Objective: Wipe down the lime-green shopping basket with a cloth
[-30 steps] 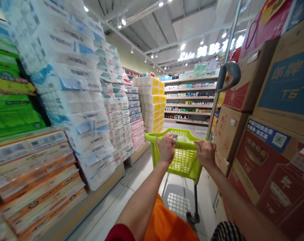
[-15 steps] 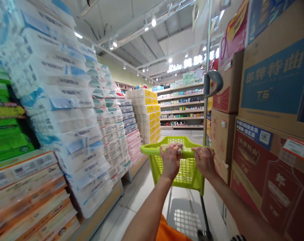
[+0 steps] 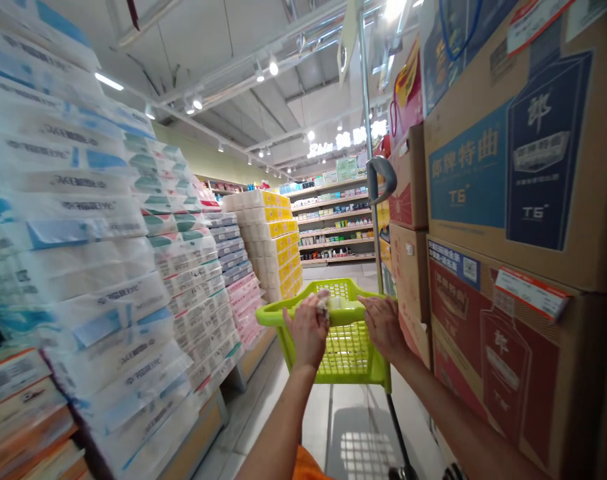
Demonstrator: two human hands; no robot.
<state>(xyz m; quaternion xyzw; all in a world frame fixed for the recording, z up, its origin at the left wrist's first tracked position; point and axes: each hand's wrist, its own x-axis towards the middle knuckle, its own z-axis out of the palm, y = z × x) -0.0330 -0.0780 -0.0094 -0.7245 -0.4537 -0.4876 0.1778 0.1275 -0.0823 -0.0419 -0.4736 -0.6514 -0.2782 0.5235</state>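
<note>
A lime-green shopping cart (image 3: pixel 341 347) with a slatted basket stands in front of me on thin dark legs. My left hand (image 3: pixel 307 330) is closed over the left-middle part of its handle (image 3: pixel 346 315). A small crumpled whitish tissue (image 3: pixel 323 303) pokes out at that hand's thumb side, pressed to the handle. On the handle's right end rests my right hand (image 3: pixel 383 325), its fingers curled over the bar and partly hidden. I see nothing else in the right hand.
Tall stacks of packaged tissue paper (image 3: pixel 78 233) line the left. Cartons (image 3: pixel 523 187) are piled close on the right, beside a metal pole with a grey handle (image 3: pixel 381 180). A tiled aisle floor (image 3: pixel 253 407) leads to stocked shelves (image 3: pixel 333 220) at the back.
The view has turned and moved forward, so stacks and cartons sit further left. My left hand has slid left along the handle with the tissue, widening the gap between my hands.
</note>
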